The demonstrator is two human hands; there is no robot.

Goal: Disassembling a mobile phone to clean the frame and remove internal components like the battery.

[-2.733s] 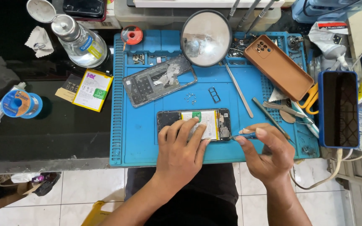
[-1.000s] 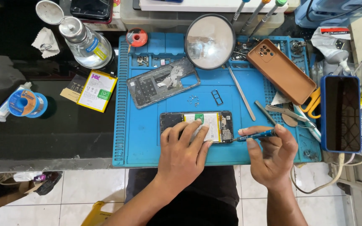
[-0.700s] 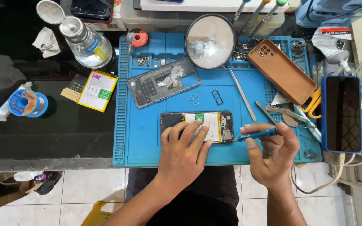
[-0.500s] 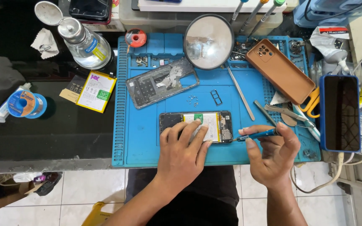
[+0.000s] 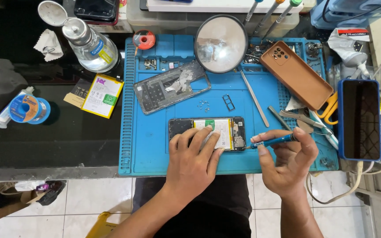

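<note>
The left hand (image 5: 195, 161) hides the opened phone's (image 5: 234, 132) lower half; beside the right hand (image 5: 287, 165), the screwdriver (image 5: 272, 141) tip is too small to make out.

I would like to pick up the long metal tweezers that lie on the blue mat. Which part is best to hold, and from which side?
Grip the tweezers near the middle of their length, coming from above with fingers on the two long sides. They lie flat and slanted, free of other things there; the upper end sits close under the round magnifier, and the pointed lower end is thin and probably slips.
</note>
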